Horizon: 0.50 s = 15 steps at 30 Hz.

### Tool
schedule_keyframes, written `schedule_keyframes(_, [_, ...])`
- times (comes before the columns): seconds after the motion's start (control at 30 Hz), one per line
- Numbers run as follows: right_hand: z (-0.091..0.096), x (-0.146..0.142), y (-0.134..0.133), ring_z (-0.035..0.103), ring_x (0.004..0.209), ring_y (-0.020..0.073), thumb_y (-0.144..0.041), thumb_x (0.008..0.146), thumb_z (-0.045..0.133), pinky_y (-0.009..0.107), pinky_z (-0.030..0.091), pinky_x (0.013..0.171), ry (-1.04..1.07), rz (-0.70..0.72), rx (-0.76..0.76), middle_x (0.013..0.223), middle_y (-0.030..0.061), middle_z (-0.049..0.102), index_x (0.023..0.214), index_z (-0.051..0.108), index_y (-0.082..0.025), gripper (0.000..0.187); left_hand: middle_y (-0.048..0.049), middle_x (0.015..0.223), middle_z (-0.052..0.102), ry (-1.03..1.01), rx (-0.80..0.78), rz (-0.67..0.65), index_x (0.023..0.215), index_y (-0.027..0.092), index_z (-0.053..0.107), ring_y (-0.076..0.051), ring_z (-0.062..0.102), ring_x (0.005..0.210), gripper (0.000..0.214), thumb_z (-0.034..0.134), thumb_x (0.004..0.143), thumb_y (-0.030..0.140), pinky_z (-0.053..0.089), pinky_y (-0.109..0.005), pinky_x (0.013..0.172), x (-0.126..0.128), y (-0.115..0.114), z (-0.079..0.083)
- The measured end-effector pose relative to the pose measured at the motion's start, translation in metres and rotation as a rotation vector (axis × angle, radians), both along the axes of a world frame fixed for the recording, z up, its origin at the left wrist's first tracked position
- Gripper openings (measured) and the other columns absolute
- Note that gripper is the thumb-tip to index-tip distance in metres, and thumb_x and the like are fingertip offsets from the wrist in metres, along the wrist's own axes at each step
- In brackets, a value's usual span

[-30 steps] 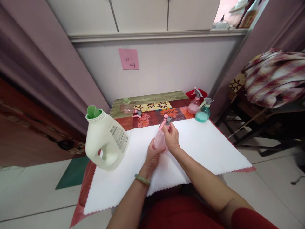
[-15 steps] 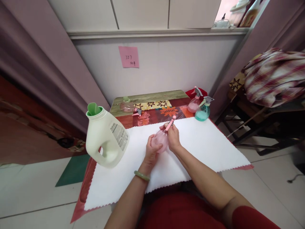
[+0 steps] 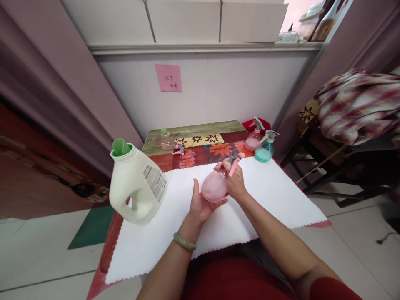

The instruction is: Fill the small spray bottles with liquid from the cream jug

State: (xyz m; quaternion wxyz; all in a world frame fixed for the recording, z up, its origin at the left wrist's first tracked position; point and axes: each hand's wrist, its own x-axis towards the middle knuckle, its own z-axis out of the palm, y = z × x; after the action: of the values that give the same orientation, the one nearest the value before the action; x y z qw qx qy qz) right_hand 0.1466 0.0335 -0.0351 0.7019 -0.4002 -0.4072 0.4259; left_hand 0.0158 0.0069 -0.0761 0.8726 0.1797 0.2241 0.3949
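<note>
A clear spray bottle with pink liquid [image 3: 215,186] is tilted over the white cloth, its base facing me and its pink-and-grey trigger head pointing up to the right. My right hand [image 3: 235,180] is closed around its neck, just below the trigger. Under the base, my left hand [image 3: 203,204] is open with the thumb raised and fingers spread; whether the palm touches the bottle is hard to tell. To the left stands a large pale-green jug [image 3: 142,187] with a green cap or scoop in its mouth.
Another pink spray bottle [image 3: 253,141] and a green one [image 3: 265,150] stand at the back right. A clear spray bottle [image 3: 167,143] lies at the back left. White cloth [image 3: 146,250] covers the table's front. A pink note [image 3: 168,78] is on the wall.
The spray bottle has tipped to the right, its trigger head now further right. My left hand has loosened from the bottle's body and spread its fingers; my right hand still grips the neck.
</note>
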Motion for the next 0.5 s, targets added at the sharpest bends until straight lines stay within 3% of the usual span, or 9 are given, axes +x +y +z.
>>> schedule_keyframes(0.1, [0.014, 0.005, -0.004, 0.067, 0.076, 0.0197, -0.043, 0.088, 0.065, 0.033, 0.052, 0.075, 0.05, 0.102, 0.036, 0.074, -0.0005, 0.07, 0.084, 0.056, -0.024, 0.022, -0.0172, 0.085, 0.072, -0.008, -0.137, -0.091, 0.122, 0.009, 0.063, -0.015, 0.059, 0.05, 0.087, 0.05, 0.08, 0.084, 0.034, -0.019, 0.035, 0.003, -0.007, 0.019])
schedule_keyframes(0.2, [0.023, 0.007, -0.008, 0.07, 0.084, 0.0217, -0.044, 0.089, 0.063, 0.036, 0.053, 0.083, 0.123, 0.152, 0.056, 0.075, -0.0011, 0.07, 0.085, 0.056, -0.025, 0.021, -0.012, 0.078, 0.069, 0.052, -0.134, 0.024, 0.119, 0.011, 0.063, -0.01, 0.05, 0.043, 0.078, 0.055, 0.081, 0.078, 0.022, -0.016, 0.031, 0.009, -0.019, 0.038])
schedule_keyframes(0.37, [0.042, 0.001, -0.016, 0.071, 0.098, 0.026, -0.047, 0.085, 0.061, 0.042, 0.053, 0.092, 0.217, 0.187, 0.044, 0.08, 0.0004, 0.073, 0.082, 0.055, -0.026, 0.022, -0.0056, 0.087, 0.068, 0.196, -0.035, 0.33, 0.125, 0.021, 0.06, -0.012, 0.056, 0.054, 0.072, 0.071, 0.074, 0.07, 0.032, -0.019, 0.037, 0.018, -0.038, 0.057])
schedule_keyframes(0.5, [0.055, -0.005, -0.023, 0.071, 0.105, 0.0276, -0.046, 0.083, 0.06, 0.043, 0.053, 0.095, 0.312, 0.171, -0.001, 0.084, 0.0018, 0.075, 0.077, 0.054, -0.026, 0.022, -0.0043, 0.091, 0.065, 0.345, 0.187, 0.484, 0.121, 0.021, 0.059, -0.014, 0.056, 0.064, 0.069, 0.081, 0.068, 0.061, 0.042, -0.024, 0.048, 0.018, -0.047, 0.051])
